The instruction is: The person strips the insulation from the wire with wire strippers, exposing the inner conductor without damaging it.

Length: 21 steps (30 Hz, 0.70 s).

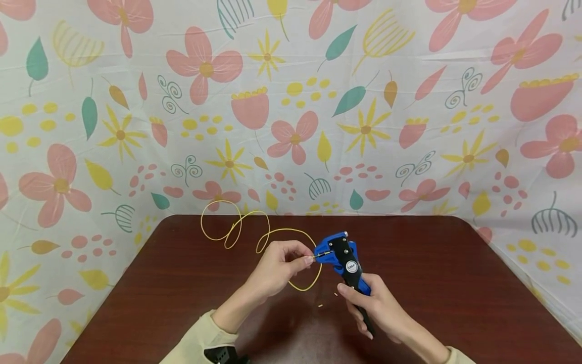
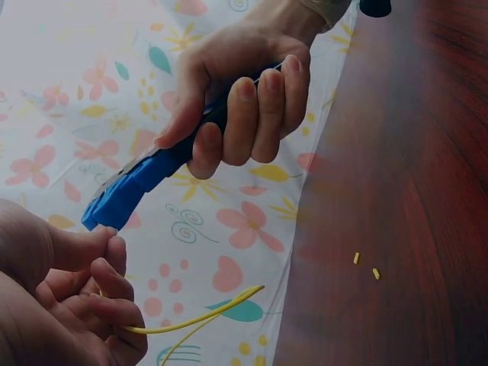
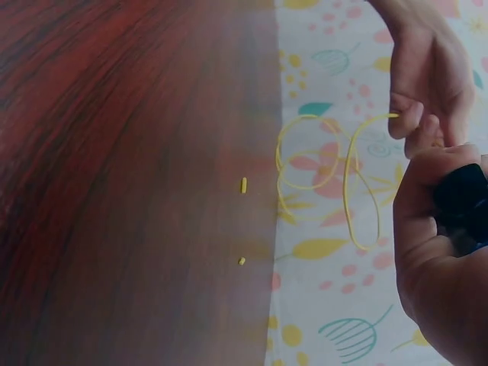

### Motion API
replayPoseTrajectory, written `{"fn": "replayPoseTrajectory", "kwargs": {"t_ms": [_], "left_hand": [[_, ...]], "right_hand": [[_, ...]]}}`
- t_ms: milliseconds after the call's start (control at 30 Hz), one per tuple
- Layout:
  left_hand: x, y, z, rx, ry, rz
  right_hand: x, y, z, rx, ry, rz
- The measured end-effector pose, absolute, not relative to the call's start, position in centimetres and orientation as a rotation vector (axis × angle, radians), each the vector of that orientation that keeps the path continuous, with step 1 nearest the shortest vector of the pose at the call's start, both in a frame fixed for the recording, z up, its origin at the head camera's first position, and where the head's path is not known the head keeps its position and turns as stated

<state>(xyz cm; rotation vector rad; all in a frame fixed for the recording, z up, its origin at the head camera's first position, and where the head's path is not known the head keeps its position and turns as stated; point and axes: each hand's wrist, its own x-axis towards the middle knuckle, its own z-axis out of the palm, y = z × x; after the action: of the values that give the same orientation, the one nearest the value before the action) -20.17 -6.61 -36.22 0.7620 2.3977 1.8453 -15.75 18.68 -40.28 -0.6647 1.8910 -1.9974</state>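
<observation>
My right hand point(image 1: 384, 308) grips the handles of a blue and black wire stripper point(image 1: 350, 260), its head tilted up and to the left. Thumb and fingers of my left hand point(image 1: 277, 268) pinch a thin yellow wire point(image 1: 291, 229) close to the stripper's head. The wire's end lies at the stripper's jaws; how deep it goes is too small to tell. In the left wrist view, the right hand point(image 2: 244, 107) has its fingers wrapped around the handles. The rest of the wire point(image 2: 183, 326) trails from the left hand in loose loops.
Two short yellow bits lie on the dark red-brown table point(image 1: 173, 303): one bit point(image 3: 244, 185) is longer, the other bit point(image 3: 242, 261) shorter. The wire's loops reach the table's back edge. A flower-print cloth point(image 1: 291, 101) hangs behind and at both sides.
</observation>
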Motion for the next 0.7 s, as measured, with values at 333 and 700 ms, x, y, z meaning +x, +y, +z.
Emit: {"fn": "replayPoseTrajectory", "kwargs": {"t_ms": [333,700], "left_hand": [[-20.05,-6.8,-36.16,0.739,2.413,1.818],[-20.02,-6.88,-36.19,0.752,2.422,1.809]], "right_hand": [[-15.66,18.72,-40.16,-0.619,1.868,-1.993],[-15.74,18.74,-40.63,-0.688,1.85,-1.989]]}}
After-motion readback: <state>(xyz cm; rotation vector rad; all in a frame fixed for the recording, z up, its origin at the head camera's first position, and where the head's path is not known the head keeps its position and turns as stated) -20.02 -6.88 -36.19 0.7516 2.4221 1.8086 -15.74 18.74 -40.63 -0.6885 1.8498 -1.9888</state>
